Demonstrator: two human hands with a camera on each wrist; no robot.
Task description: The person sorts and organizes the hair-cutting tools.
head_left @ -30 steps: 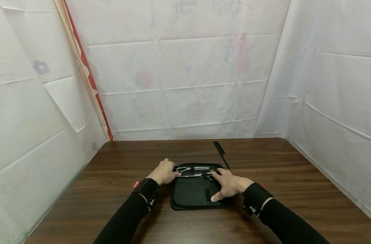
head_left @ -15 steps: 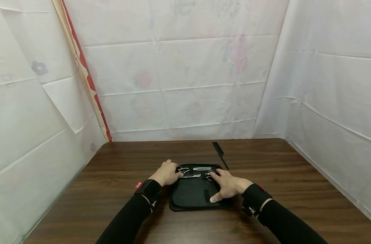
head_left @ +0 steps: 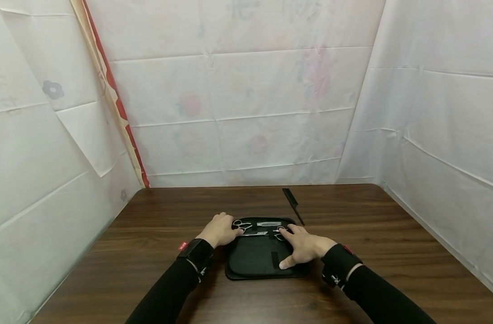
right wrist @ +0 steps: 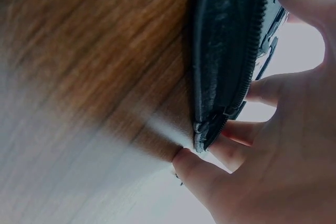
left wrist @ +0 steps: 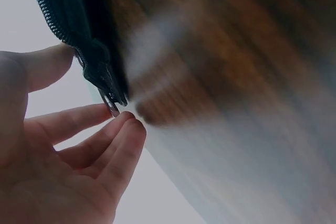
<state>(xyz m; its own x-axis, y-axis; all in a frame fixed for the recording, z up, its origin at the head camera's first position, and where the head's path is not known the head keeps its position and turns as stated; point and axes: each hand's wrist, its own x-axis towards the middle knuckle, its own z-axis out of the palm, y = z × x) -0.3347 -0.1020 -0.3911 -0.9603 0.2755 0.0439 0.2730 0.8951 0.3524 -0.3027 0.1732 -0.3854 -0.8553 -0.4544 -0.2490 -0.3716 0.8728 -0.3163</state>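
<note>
Scissors [head_left: 243, 223] slid left, L hand [head_left: 219, 229] prob. touching

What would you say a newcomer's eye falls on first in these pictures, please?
Most likely the open black zip case lying near the front middle of the dark wooden table, with two pairs of silver scissors strapped along its far edge. The left hand and right hand rest on either side of it, and a black comb lies just beyond.
</note>
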